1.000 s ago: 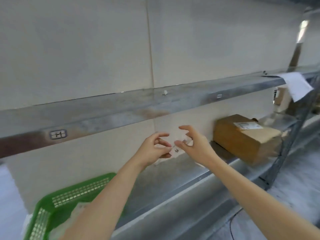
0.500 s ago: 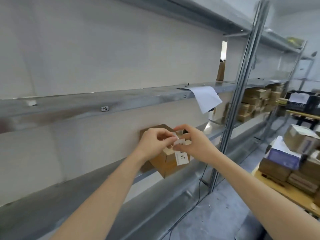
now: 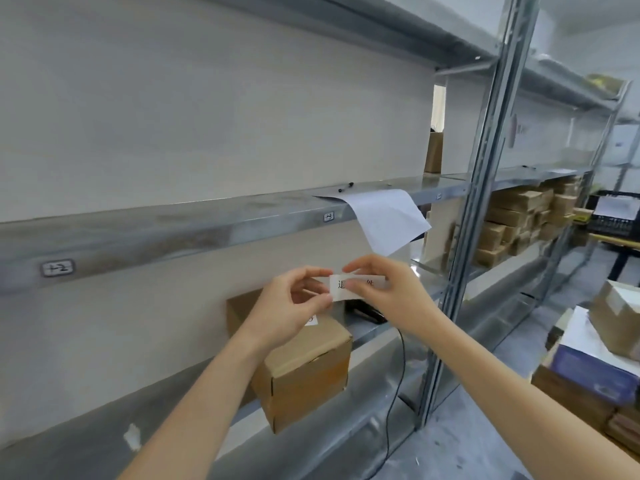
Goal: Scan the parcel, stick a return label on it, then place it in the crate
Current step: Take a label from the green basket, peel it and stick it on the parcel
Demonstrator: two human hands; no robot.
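A brown cardboard parcel (image 3: 308, 372) sits on the lower metal shelf (image 3: 367, 336), partly behind my left forearm. Above it, both hands hold a small white return label (image 3: 341, 289) with black characters, stretched level between them. My left hand (image 3: 294, 310) pinches the label's left end and my right hand (image 3: 384, 289) pinches its right part. A black scanner (image 3: 367, 315) with a cable lies on the shelf just right of the parcel, mostly hidden by my right hand. No crate is in view.
A white paper sheet (image 3: 388, 216) hangs off the upper shelf edge (image 3: 207, 223). A metal upright (image 3: 467, 237) stands to the right. Several cardboard boxes (image 3: 519, 220) fill the far shelves, and more boxes (image 3: 595, 368) are stacked at the lower right.
The view swung right, away from the green crate, bringing the parcel under my hands. The label turned from hanging down to held level between both hands.
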